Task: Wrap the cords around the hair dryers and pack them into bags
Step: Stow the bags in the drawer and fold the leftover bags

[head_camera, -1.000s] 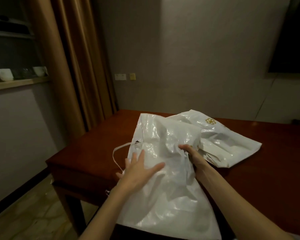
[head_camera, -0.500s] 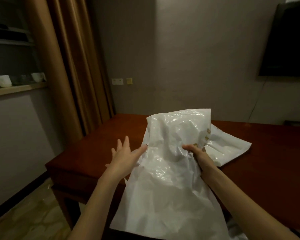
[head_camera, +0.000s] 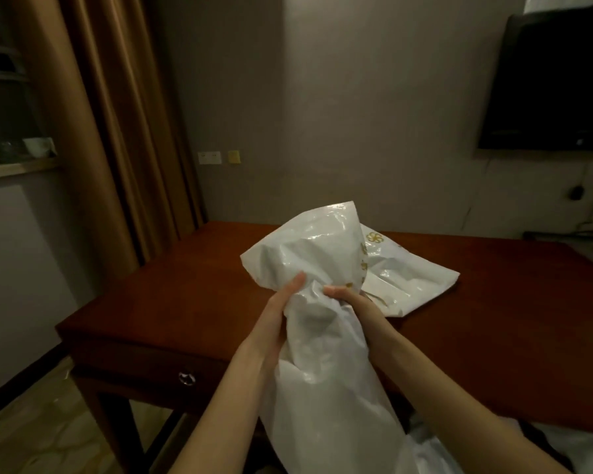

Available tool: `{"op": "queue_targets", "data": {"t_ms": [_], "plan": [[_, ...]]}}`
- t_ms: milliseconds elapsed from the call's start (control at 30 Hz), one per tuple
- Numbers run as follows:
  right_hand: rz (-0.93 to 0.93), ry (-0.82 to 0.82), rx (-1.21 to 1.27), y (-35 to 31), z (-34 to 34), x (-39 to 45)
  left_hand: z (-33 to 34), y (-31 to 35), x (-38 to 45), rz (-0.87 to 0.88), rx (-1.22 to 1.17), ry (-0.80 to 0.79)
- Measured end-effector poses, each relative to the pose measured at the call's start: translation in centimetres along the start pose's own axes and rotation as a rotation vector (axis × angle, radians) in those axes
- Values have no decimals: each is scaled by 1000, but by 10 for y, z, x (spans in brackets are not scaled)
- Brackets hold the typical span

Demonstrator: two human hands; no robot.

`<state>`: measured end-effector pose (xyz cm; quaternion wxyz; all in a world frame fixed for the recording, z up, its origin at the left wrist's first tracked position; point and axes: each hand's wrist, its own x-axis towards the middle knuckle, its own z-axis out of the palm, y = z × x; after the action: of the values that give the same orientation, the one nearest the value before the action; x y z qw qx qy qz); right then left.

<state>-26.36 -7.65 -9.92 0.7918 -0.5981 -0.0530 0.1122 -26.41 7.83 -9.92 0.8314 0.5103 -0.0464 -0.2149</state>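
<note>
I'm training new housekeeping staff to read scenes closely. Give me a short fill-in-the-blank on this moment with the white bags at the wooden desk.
1. Both hands, left hand and right hand, squeeze the neck of a ____ plastic bag.
2. A second bag, printed with a gold logo, lies flat on the ____.
3. The desk has a drawer with a round metal ____ on its front.

Missing words: white; desk; pull
</note>
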Motion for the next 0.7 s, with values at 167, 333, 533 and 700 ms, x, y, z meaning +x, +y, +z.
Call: {"op": "queue_targets", "data": {"t_ms": [167,333,533,700], "plan": [[-72,152,-254,-10,-8,-23,15,-17,2,46,123,45],[-292,491,-1045,-59,-54,-66,41,-28,8,-12,177,-23],[-377,317,-1379,-109,-102,-107,108,-61,9,-122,536,-302],[235,242,-1140,-91,-146,-146,158,-103,4,-171,618,-506]]}}
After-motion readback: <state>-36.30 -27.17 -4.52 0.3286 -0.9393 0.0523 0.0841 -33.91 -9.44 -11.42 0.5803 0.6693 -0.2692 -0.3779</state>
